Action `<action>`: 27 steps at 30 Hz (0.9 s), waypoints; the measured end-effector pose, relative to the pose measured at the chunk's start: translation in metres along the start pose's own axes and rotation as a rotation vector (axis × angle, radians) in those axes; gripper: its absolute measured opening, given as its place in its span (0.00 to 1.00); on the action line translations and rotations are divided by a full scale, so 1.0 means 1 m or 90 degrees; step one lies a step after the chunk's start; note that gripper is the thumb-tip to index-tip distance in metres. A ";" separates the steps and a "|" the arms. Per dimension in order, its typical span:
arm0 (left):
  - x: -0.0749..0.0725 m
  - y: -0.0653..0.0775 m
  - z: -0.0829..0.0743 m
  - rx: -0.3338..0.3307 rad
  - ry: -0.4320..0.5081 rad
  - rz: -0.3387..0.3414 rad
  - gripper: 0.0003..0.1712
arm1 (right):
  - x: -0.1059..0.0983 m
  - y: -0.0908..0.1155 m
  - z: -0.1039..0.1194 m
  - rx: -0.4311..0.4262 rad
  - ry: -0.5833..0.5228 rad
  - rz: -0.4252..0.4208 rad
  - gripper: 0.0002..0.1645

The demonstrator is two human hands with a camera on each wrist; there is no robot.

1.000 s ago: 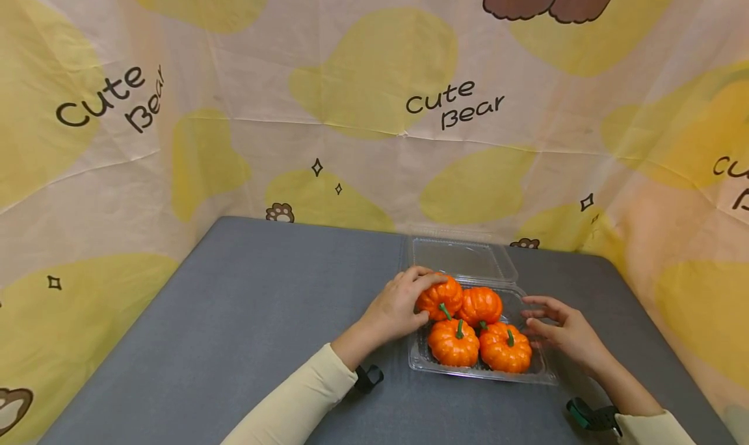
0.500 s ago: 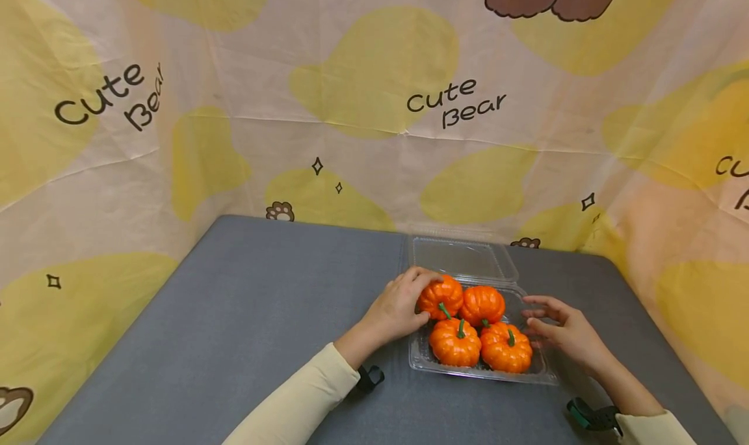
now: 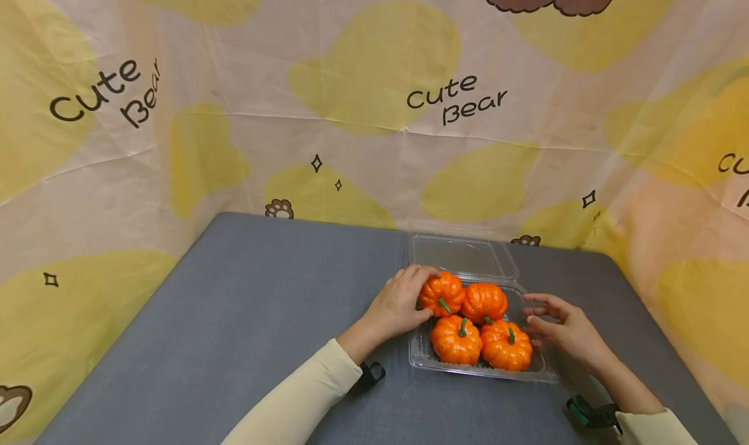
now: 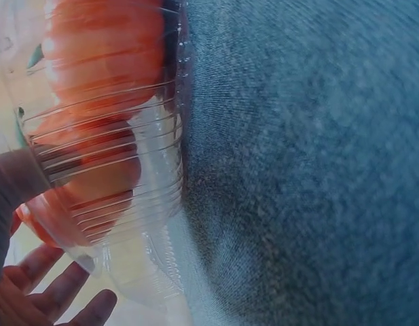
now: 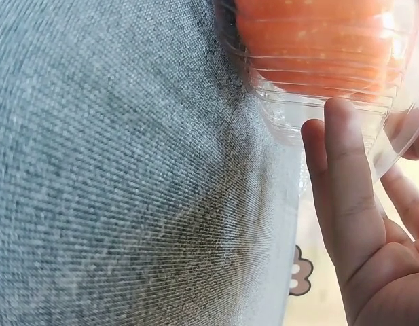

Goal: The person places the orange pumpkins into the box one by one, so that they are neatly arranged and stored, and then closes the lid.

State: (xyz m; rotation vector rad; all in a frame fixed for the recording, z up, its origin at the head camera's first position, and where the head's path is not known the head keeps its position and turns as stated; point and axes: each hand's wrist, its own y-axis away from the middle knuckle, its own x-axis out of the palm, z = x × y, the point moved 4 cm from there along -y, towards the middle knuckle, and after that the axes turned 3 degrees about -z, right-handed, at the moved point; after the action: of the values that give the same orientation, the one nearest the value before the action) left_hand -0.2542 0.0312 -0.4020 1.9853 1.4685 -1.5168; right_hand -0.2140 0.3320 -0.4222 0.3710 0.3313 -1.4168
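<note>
An open clear plastic clamshell box (image 3: 422, 362) holds several shiny orange toy pumpkins with green stems. My left hand (image 3: 399, 302) curls round the left side of the back-left pumpkin (image 3: 441, 294), thumb low and fingers at its upper edge. In the left wrist view the thumb (image 4: 22, 173) shows inside the box, behind its ribbed wall. Beside the held pumpkin lies the back-right pumpkin (image 3: 484, 302); in front are the front-left pumpkin (image 3: 456, 341) and front-right pumpkin (image 3: 506, 346). My right hand (image 3: 564, 328), fingers extended, is at the box's right wall.
The box's clear lid (image 3: 459, 256) lies folded back toward the rear edge of the grey cloth-covered table (image 3: 263, 302). A printed curtain (image 3: 363, 94) rises behind the table and along both sides. Dark straps circle both wrists.
The pumpkins have shifted slightly right in the box. My left fingertips have drawn back a little from the top of the back-left pumpkin. The right hand stays almost in place.
</note>
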 end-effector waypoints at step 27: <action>-0.015 -0.005 0.010 0.002 0.073 0.026 0.30 | 0.000 0.003 -0.001 -0.029 -0.020 0.016 0.30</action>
State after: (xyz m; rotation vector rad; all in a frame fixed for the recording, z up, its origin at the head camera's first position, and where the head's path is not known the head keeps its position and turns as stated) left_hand -0.2632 0.0184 -0.3926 2.1221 1.4594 -1.4106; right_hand -0.2110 0.3329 -0.4226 0.3149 0.3315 -1.3866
